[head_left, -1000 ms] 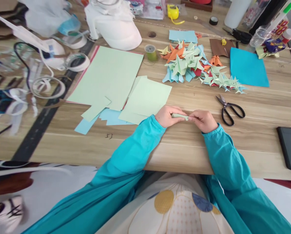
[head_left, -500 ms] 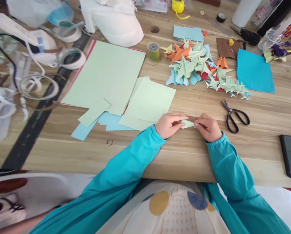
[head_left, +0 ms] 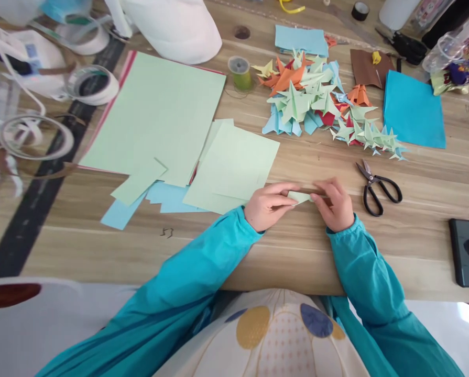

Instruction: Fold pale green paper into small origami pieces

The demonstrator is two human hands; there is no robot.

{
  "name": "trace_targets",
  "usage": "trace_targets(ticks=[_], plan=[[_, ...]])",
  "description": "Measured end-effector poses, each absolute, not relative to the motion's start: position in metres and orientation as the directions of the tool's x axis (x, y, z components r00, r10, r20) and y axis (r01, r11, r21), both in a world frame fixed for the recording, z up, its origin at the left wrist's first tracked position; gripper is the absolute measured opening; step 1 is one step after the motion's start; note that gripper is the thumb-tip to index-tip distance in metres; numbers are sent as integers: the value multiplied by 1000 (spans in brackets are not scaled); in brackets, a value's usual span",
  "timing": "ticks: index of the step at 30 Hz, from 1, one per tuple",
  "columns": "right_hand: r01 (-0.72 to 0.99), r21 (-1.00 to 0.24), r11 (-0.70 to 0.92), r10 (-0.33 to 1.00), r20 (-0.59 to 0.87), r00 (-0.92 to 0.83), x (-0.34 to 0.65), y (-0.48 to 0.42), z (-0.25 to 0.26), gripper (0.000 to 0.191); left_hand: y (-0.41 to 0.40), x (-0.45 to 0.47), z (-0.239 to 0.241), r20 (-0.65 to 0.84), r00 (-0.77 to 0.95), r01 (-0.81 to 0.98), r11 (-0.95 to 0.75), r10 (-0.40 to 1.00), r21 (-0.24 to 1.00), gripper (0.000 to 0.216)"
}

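Observation:
Between my hands, just above the wooden table, is a small folded piece of light green paper (head_left: 299,197). My left hand (head_left: 269,205) pinches its left end between thumb and fingers. At the right end, my right hand (head_left: 334,203) grips the paper's tip with the thumb, its fingers curled above. Light green paper squares (head_left: 244,162) lie beside my left hand. Black-handled scissors (head_left: 375,188) rest to the right of my right hand, blades pointing away. Farther back is a pile of folded paper pieces (head_left: 293,104) in green, orange, blue and red.
Large green sheets (head_left: 159,115) lie on the left, with blue paper strips (head_left: 124,212) below. A thread spool (head_left: 241,76) stands behind. Bright blue paper (head_left: 414,110) is at the right, a phone (head_left: 467,252) near the right edge. Tape rolls (head_left: 93,85) clutter the far left.
The right hand's fingers have lifted and spread a little, and the folded paper has turned slightly. The whole view has shifted; the scissors stay in place.

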State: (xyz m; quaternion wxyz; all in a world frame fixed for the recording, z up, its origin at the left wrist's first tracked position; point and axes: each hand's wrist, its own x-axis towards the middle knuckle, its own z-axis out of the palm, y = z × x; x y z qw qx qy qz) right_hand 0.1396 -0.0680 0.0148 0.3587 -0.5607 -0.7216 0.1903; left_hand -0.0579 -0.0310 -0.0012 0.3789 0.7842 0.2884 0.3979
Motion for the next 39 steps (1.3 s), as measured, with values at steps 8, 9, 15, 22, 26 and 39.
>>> trace_targets(ticks=[8,9,15,22,26,39], plan=[[409,-898,162,977,205,61,119,-83,13,35,-32,-47,5,365,240,53,-388,899,920,10],[379,-910,169,984,175,-19,116,-84,10,35,-33,-46,5,360,264,51,-386,895,921,10],[211,-968,134,991,134,-18,108,-79,1,28,-39,-43,2,358,358,5,-385,863,923,9],[166,-976,138,987,149,56,106,-78,1,25,-38,-43,6,291,297,-91,-276,909,957,9],[194,-973,127,985,146,87,107,-79,-1,27,-36,-44,7,221,295,-159,-180,930,971,10],[-58,-998,26,999,25,25,106,-79,6,42,-35,-45,8,185,224,-160,-151,957,976,12]])
